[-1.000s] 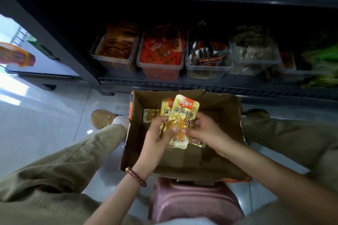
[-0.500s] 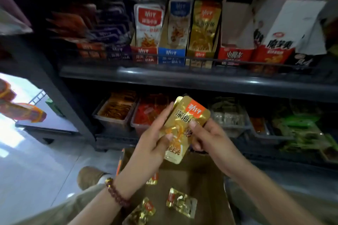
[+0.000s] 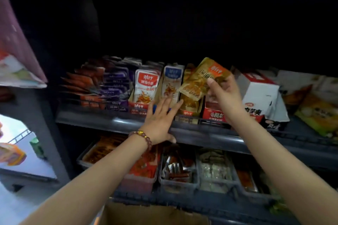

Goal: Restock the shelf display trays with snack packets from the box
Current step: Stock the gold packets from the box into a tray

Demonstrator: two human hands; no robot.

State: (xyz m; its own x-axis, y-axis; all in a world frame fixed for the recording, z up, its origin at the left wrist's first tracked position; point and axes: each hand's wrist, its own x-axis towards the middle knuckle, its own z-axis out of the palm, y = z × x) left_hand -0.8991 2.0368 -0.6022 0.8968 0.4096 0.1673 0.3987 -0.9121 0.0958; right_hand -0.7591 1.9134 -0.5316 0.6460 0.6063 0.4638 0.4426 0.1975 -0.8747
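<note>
My right hand (image 3: 224,93) holds a small stack of gold snack packets (image 3: 202,78) tilted above the gold display tray (image 3: 190,109) on the upper shelf. My left hand (image 3: 161,118), with a bead bracelet on the wrist, is spread with its fingers apart. Its fingertips touch the front of the blue display tray (image 3: 172,84) and the gold tray. The top edge of the cardboard box (image 3: 155,214) shows at the bottom of the view; its contents are hidden.
Red (image 3: 145,89), purple (image 3: 115,86) and orange packet trays stand left of the gold one; red-and-white cartons (image 3: 256,97) stand to its right. Clear plastic bins (image 3: 178,170) of snacks line the lower shelf. A dark shelf rail (image 3: 201,133) runs across.
Both hands rose from the box to the upper shelf. My left hand let go of the gold packets and reached to the tray fronts; my right hand carried the packets up over the gold tray.
</note>
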